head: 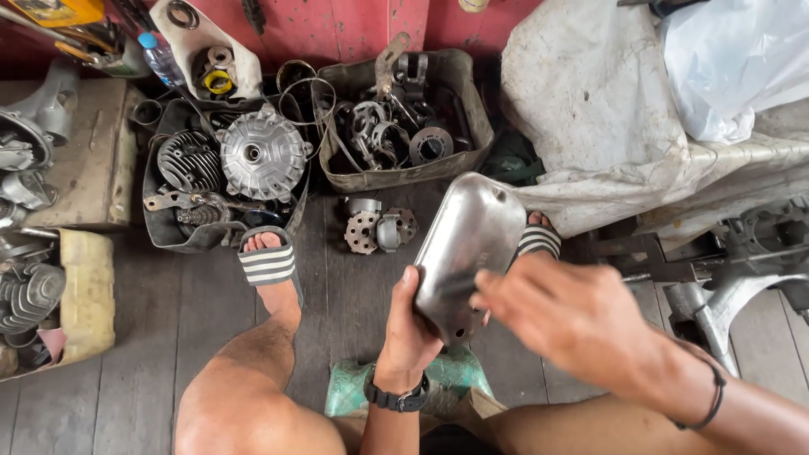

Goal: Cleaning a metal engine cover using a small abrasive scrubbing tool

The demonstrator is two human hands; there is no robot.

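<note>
The left hand [410, 324] clenches the lower edge of a curved metal cover [468, 244], holding it tilted above the wooden floor [168, 320]; the blurred right hand [573, 316] touches its face, grip unclear.

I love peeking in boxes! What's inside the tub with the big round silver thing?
The tub holds a round ribbed silver hub, a finned dark cylinder and a lever. Whatever lies underneath them is covered.

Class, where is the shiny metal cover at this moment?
In the head view, the shiny metal cover sits centre frame, gripped at its lower edge by the left hand, with the right hand touching it, above the wooden floor.
</note>
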